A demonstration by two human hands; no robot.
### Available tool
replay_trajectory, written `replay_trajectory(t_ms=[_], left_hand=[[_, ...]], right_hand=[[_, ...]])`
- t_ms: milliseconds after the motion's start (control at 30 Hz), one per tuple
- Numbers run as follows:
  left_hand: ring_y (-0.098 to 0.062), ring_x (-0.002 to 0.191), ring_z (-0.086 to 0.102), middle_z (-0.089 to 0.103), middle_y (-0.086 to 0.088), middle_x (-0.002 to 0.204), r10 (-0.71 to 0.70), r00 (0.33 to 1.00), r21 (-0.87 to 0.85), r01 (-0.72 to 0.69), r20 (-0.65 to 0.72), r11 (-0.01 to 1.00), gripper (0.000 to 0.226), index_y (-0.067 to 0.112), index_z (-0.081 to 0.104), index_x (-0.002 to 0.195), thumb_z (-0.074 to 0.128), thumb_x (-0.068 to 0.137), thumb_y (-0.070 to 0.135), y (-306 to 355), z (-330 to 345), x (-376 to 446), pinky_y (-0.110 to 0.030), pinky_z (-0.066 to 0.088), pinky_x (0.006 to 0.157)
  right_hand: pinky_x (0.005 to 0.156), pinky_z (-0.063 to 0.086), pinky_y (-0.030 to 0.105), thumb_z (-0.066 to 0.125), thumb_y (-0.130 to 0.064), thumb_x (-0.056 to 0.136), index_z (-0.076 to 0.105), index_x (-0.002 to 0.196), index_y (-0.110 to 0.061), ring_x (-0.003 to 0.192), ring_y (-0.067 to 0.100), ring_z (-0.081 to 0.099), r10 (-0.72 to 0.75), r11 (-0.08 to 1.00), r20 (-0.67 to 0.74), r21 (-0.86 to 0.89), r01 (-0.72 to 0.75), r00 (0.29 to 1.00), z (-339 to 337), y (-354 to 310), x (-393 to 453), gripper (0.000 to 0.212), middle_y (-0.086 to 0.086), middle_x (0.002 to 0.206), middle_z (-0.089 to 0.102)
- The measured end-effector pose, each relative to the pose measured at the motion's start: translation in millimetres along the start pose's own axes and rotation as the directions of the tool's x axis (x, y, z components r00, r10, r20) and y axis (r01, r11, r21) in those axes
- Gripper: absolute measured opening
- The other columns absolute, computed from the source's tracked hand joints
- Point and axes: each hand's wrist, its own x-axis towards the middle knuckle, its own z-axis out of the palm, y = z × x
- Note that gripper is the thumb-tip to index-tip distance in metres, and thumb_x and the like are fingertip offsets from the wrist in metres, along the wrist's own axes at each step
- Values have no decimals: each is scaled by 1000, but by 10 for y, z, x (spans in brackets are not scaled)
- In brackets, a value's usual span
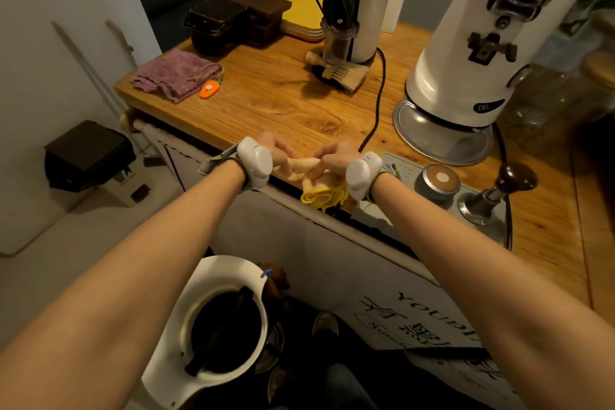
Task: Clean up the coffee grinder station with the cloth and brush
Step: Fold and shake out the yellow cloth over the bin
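The cloth panel hanging below the tabletop (266,103) reads "YOUDI" in part, with characters beneath too skewed to read; the badge on the large white grinder (482,43) is illegible. Both hands work at the tabletop's near edge — the left hand (278,151) and right hand (332,160) have fingers closed on a twisted yellow cloth (319,191), its folded end hanging over the edge. The brush (339,73) lies by the smaller grinder (366,10), beside a black cord (379,100). A purple cloth (176,73) lies far left; between them, open wood.
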Motion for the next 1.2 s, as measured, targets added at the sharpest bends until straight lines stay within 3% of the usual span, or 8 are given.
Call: replay_trajectory(t_ms=[167,333,433,500,600,867,967,1200], left_hand=[[-24,106,54,56,-14,124,-35,998,-70,30,-60,997,50,7,55,128,68,80,9,38,0,-26,-31,45,88],[-24,118,53,58,-9,127,18,996,-100,-26,-83,995,52,8,54,131,62,87,34,184,-48,-110,-30,42,95],[-23,101,58,59,-11,111,105,989,-177,-123,-106,977,41,4,55,124,59,89,25,331,-24,-154,-28,49,77],[-27,108,61,59,-14,116,109,989,-247,-131,-101,960,31,5,53,116,58,90,21,443,16,-185,-37,53,89],[-27,99,60,57,-12,105,143,981,-282,-176,-132,943,14,11,47,97,55,88,18,617,101,-208,-36,57,77],[-20,91,52,49,0,86,249,963,-274,-269,-107,923,14,15,39,96,50,89,19,857,238,-237,-26,49,57],[-19,89,49,49,0,86,261,959,-256,-282,-113,925,16,17,41,103,49,88,16,881,230,-277,-25,43,55],[-21,98,50,52,-5,107,235,970,-309,-241,-57,920,35,19,56,120,47,88,6,836,135,-325,-32,50,72]], right_hand=[[53,42,19,68,-3,75,60,121,-18,70,3,50,-35,999,-78,36,38,996,64,-32,-114,49,-11,80,54],[63,44,23,60,-3,81,44,137,-16,84,17,54,-97,989,-136,101,111,986,26,-92,-222,59,12,105,62],[77,48,32,58,-4,83,45,136,-14,102,27,56,-130,982,-167,112,150,977,-29,-157,-277,55,16,120,56],[92,49,40,53,-4,86,48,132,-12,113,30,54,-119,981,-168,133,142,979,-73,-190,-321,47,16,125,55],[101,44,51,42,1,85,59,98,-17,104,31,49,-78,982,-190,154,108,979,-204,-221,-384,28,7,92,54],[60,35,24,50,-2,74,50,81,-13,74,13,44,-30,987,-268,145,71,963,-498,-121,-592,13,0,80,46],[54,36,19,53,1,81,46,98,-13,71,8,46,-19,982,-267,176,68,963,-526,5,-604,23,-3,79,49],[76,42,33,59,-23,87,52,95,-12,90,20,48,-66,996,-227,39,77,972,-499,40,-605,15,7,95,51]])
